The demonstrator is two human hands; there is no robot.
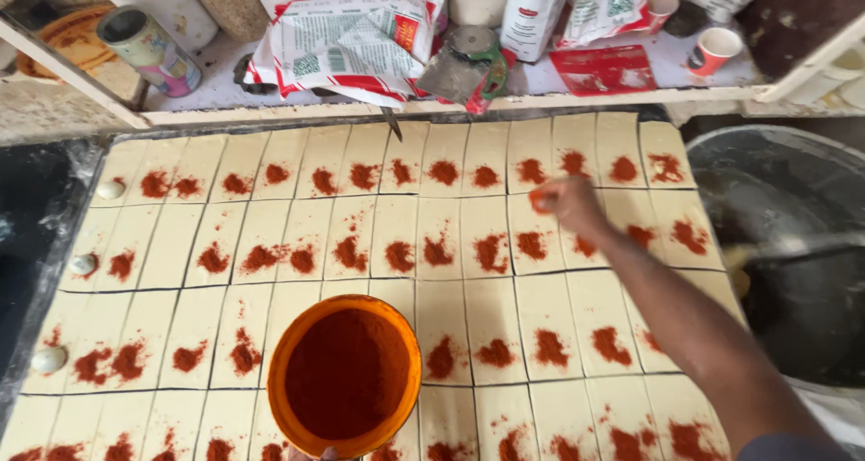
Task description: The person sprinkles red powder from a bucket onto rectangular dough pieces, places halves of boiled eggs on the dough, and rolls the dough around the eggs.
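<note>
While reaching across to the upper right of the frame, the right hand (568, 201) is pinching a small amount of red powder between bunched fingertips (541, 200), the fingers drawn together rather than spread. It is hovering just over the dough sheet (180, 245), above a rectangle in the second row, and the forearm is stretching back to the lower right corner of the frame, covering several rectangles there.

At the lower centre of the frame, the orange bowl (345, 377) is sitting over the dough, full of the same red powder (347, 371). Only a sliver of the left hand (315, 455) is showing under the bowl's bottom edge, so it seems to be supporting the bowl, though how its fingers are closing cannot be told.

Pale dough is filling most of the frame, cut into rows of upright rectangles, nearly every one carrying a little red heap. Three small dough balls (83, 264) are lying along the left edge.

Along the top of the frame, a shelf is holding a crumpled printed bag (347, 46), a metal scraper (459, 64) with a green handle, a tin can (149, 48) on its side and two red paper cups (714, 50). At the right edge, a large dark pan (793, 200) is standing beside the dough with a metal handle lying across it.
</note>
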